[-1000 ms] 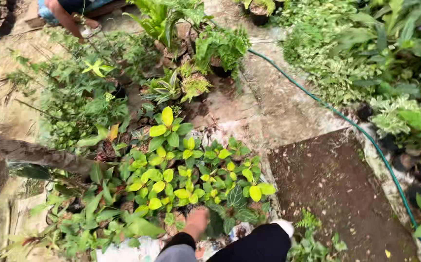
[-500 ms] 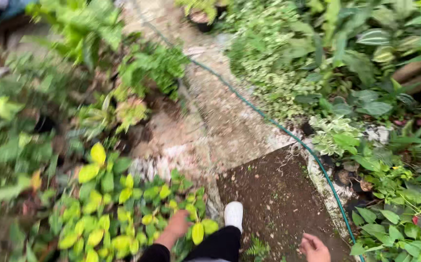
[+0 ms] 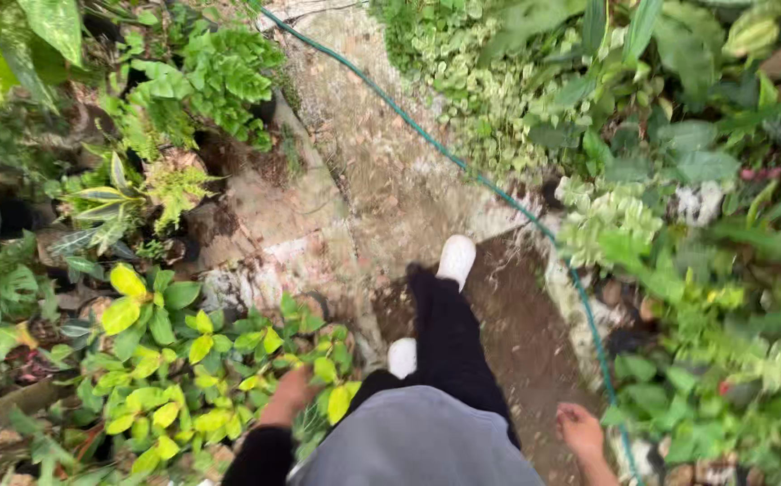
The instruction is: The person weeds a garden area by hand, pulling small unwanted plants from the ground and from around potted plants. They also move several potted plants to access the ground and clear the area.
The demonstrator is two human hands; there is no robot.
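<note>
A person walks a mossy stone garden path (image 3: 363,180), seen from above, one white shoe (image 3: 456,259) stepping ahead onto a dark, damp earth-coloured slab (image 3: 516,333) and the other white shoe (image 3: 401,356) behind it, both legs in black trousers. Along the path's left edge, potted ferns (image 3: 228,76) with fine, frilled fronds and a striped, strap-leaved plant (image 3: 107,202) crowd the paving; nearer the walker, a low shrub with glossy oval leaves, lime-yellow among dark green (image 3: 175,378), spills over the near left edge. The left hand (image 3: 290,394), in a black sleeve, hangs just over that shrub's inner leaves, fingers loosely curled; it looks to hold nothing, though whether it touches the leaves cannot be told. The right hand (image 3: 581,430) swings low at the slab's right edge, half open and empty, close beside a thin green garden hose (image 3: 498,193) that runs in a long curve from the top of the path down its right edge to the bottom of the frame. Beyond the hose, pale variegated foliage (image 3: 606,220) and broad dark leaves (image 3: 678,153) bank up thickly. By the look of it the walk down the path is in mid-stride, nothing carried; the next step calls for sure footing on stone that appears rough, pitted and possibly slick, and for keeping the feet clear of the hose
</note>
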